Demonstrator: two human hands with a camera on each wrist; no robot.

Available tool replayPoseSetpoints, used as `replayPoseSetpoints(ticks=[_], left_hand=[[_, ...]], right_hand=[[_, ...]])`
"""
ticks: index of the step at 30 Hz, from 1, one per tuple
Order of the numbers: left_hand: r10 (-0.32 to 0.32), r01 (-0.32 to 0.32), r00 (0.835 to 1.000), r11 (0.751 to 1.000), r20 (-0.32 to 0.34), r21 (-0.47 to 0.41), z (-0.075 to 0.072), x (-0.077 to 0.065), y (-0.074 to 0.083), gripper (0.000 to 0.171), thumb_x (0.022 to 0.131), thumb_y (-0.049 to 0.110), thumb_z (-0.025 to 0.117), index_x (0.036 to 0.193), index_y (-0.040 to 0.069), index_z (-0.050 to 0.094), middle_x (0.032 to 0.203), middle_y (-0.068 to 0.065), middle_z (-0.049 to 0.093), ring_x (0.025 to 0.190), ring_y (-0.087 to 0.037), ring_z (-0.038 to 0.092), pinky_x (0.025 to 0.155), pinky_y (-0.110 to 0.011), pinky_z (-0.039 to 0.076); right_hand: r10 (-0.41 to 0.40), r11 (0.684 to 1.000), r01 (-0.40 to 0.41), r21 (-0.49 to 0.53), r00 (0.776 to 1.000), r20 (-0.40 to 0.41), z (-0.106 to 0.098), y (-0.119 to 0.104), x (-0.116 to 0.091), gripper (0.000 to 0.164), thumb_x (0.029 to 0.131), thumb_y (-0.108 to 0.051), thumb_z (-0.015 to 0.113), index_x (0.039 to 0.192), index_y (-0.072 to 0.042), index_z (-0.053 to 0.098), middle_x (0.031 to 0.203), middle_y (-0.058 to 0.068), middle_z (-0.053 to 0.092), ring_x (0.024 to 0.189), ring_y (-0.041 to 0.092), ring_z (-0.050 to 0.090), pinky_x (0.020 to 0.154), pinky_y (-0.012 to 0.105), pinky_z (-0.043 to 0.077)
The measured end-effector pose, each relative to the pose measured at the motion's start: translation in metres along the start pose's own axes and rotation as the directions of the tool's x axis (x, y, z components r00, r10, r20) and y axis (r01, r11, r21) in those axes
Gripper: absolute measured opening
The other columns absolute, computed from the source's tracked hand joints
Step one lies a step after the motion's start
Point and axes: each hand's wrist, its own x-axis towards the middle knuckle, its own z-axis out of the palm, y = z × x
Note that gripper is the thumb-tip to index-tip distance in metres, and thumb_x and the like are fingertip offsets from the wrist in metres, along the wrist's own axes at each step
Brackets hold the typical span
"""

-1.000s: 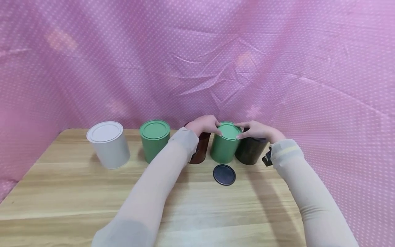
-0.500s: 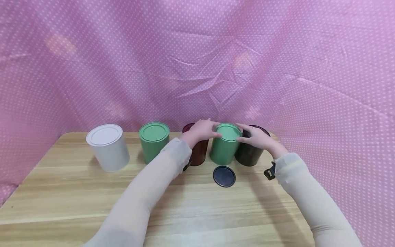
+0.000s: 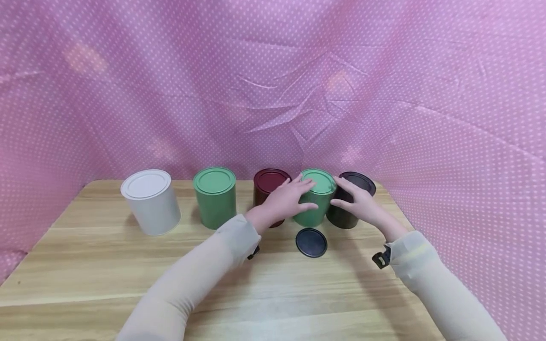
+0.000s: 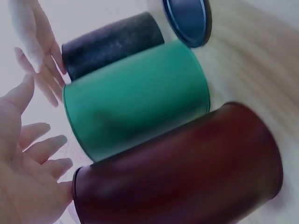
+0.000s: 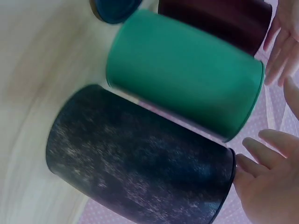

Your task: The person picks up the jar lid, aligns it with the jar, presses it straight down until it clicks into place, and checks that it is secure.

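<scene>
A lidded green can [image 3: 309,219] stands upright between a dark red can [image 3: 259,189] and a black can [image 3: 341,219]. My left hand [image 3: 285,202] hovers over the front of the dark red and green cans, its fingers extended and thumb apart. On the other side, my right hand [image 3: 358,203] is held out near the black can, fingers extended. Both wrist views show the hands close to the cans' top rims, holding nothing; whether any finger touches a rim I cannot tell. A loose black lid [image 3: 311,242] lies on the table before the green can.
Farther left stand a second green can [image 3: 216,208] and a white can [image 3: 154,210], both lidded. The wooden table [image 3: 106,270] ends at a pink dotted cloth [image 3: 256,85] that hangs behind and along the sides.
My fingers were at both edges of the green can's lid. Both hands have since drawn back toward me, and their fingers have straightened. The cans and the loose lid stay put.
</scene>
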Motion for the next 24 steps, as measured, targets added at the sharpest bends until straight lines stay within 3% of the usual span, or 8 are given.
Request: replayPoseSetpoints(ticks=[5,11,17,24], left_hand=[[0.065,-0.063,0.998,0.996,-0.024,0.070,0.009,-0.008,0.004,0.069,0.092,0.051,0.057,0.151,0.021,0.036,0.157,-0.001,0.031,0.150,-0.023,0.014,0.122,-0.047,0.012],[0.187,-0.175,0.981,0.969,-0.054,0.174,0.019,-0.015,0.005,0.066,0.093,0.051,0.055,0.149,0.020,0.039,0.157,-0.001,0.031,0.149,-0.025,0.015,0.122,-0.047,0.013],[0.215,-0.210,0.976,0.969,-0.024,0.128,0.033,-0.024,0.005,0.066,0.094,0.048,0.056,0.151,0.020,0.036,0.160,-0.002,0.025,0.150,-0.022,0.015,0.121,-0.046,0.018],[0.236,-0.233,0.972,0.958,0.004,0.168,0.050,-0.033,0.002,0.067,0.094,0.048,0.056,0.152,0.023,0.032,0.161,-0.001,0.023,0.149,-0.022,0.019,0.119,-0.049,0.023]], right_hand=[[-0.001,1.000,0.001,0.008,1.000,-0.007,0.005,-0.003,-0.013,0.075,0.092,-0.030,0.066,0.151,-0.002,0.029,0.156,0.025,0.024,0.145,0.043,0.019,0.114,0.063,0.020],[-0.051,0.998,0.051,0.029,0.999,0.001,0.016,-0.002,-0.025,0.074,0.091,-0.026,0.068,0.150,0.000,0.031,0.157,0.023,0.025,0.145,0.043,0.020,0.114,0.062,0.021],[-0.129,0.990,0.130,0.056,0.991,-0.030,0.030,0.002,-0.031,0.076,0.088,-0.016,0.070,0.150,0.003,0.028,0.158,0.023,0.021,0.144,0.044,0.021,0.114,0.061,0.022],[-0.119,0.989,0.120,0.089,0.993,-0.016,0.043,0.009,-0.041,0.080,0.087,-0.013,0.070,0.152,0.000,0.025,0.159,0.023,0.019,0.144,0.045,0.021,0.114,0.062,0.023]])
